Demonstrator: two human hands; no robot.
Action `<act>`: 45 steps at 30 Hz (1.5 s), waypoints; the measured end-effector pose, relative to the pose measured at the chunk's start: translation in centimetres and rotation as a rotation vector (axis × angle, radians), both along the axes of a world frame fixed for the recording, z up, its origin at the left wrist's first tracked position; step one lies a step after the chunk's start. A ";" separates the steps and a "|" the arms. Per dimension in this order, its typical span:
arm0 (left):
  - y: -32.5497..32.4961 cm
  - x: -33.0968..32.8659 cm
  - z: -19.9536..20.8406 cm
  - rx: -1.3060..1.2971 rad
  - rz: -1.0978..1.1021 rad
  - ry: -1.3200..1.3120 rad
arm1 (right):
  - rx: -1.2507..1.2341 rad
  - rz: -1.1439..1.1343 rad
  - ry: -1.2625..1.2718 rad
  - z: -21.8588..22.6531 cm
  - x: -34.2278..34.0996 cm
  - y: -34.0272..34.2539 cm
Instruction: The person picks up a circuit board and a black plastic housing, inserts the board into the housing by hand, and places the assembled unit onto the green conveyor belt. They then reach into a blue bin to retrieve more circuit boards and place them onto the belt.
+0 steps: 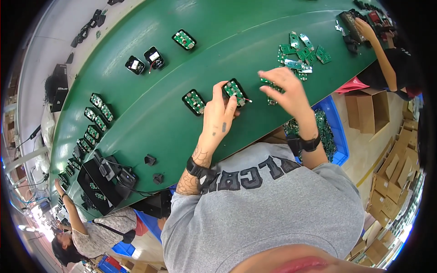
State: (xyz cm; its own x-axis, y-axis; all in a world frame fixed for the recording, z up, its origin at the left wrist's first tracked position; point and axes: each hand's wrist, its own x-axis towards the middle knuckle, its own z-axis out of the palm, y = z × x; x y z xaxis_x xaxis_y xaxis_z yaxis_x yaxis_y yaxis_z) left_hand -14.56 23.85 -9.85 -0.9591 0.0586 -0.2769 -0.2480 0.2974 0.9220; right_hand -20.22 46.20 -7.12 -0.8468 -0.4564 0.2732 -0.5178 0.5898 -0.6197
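Note:
My left hand (217, 113) grips a small black housing with a green circuit board (233, 88) seated in it. A short thin wire with a white plug sticks out at the housing's right side. My right hand (287, 90) is raised to the right of it, slightly blurred, its fingers apart and nothing seen between them. Partly covered by this hand, a few loose green boards (272, 101) lie on the table. Just left of my left hand, another black housing with a board (194, 102) rests on the green tabletop (159, 113).
Loose boards (302, 54) are heaped at the right. Further housings stand at the upper left and in rows along the left (93, 132). A blue bin (339, 132) of boards is beside my right arm. Co-workers (75, 214) sit at the left and at the far right.

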 end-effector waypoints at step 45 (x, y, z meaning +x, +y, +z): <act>-2.8 1.3 5.9 0.710 0.257 -0.124 | -0.708 0.311 -0.366 3.4 0.1 -5.0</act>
State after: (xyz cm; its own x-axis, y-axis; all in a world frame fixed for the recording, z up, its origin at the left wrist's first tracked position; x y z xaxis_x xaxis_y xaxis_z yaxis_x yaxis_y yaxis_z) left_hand -13.24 21.01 -3.91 -0.9310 0.0419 -0.3626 -0.3434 -0.4374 0.8311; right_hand -20.13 41.20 -3.70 -0.8017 -0.5078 0.3153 -0.2873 -0.1353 -0.9482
